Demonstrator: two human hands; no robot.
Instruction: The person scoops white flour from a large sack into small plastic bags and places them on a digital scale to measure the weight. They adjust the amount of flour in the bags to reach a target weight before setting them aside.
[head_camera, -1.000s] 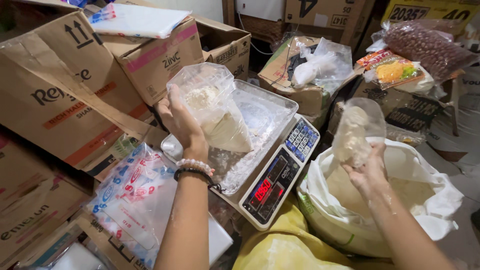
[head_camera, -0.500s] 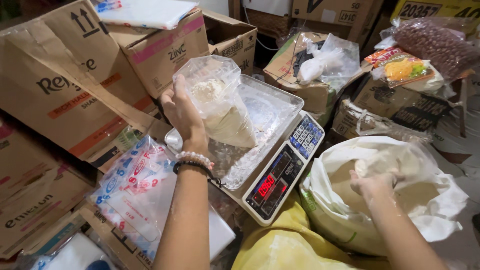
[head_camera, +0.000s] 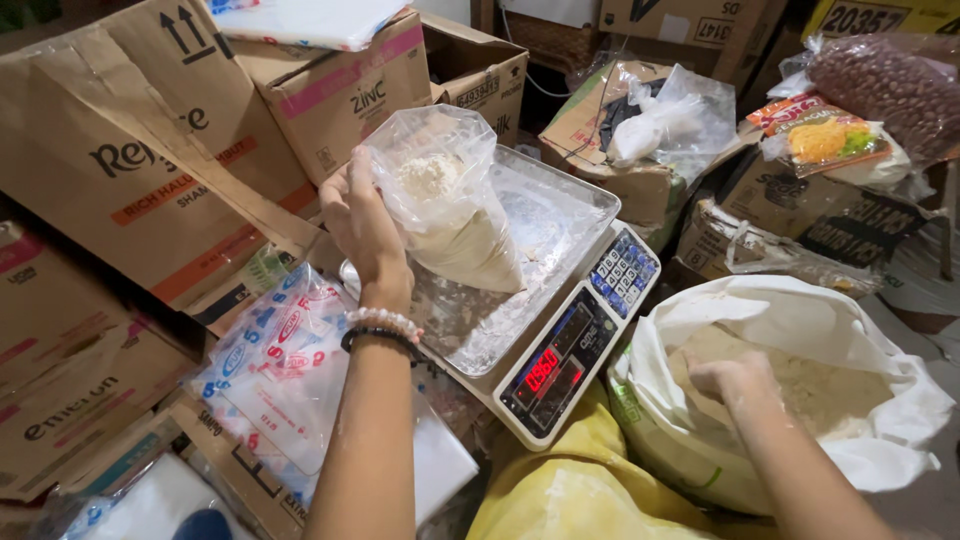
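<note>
A: Head view, largest items first. What surrounds the work area?

B: Brown cardboard cartons (head_camera: 150, 170) are stacked along the left and rear; several carry pink or orange bands and dark lettering, and one shows two black upward arrows. At right, an open white sack of pale flour (head_camera: 800, 390) stands just beside the digital scale (head_camera: 545, 320). A yellow bag (head_camera: 570, 490) lies at the bottom edge, touching the sack.

A: Packages at the rear right?

B: A clear bag of brown nuts (head_camera: 885, 85) sits top right, with an orange and yellow snack packet (head_camera: 825, 135) beside it. A crumpled clear bag (head_camera: 665, 115) rests on a carton behind the scale.

A: Hand states?

B: The left hand (head_camera: 365, 225) is closed around the side of a clear plastic bag of flour (head_camera: 450, 215), which stands upright on the scale's steel tray (head_camera: 560, 210). The right hand (head_camera: 735, 380) is inside the sack, fingers curled down into the flour; what it grips cannot be determined.

A: Smaller items and clearance?

B: The scale's red display (head_camera: 545, 372) and keypad (head_camera: 622, 272) face the person. A pack of printed clear bags (head_camera: 280, 370) lies below the left wrist. Free tray surface remains right of the bag; elsewhere, goods crowd every edge.
</note>
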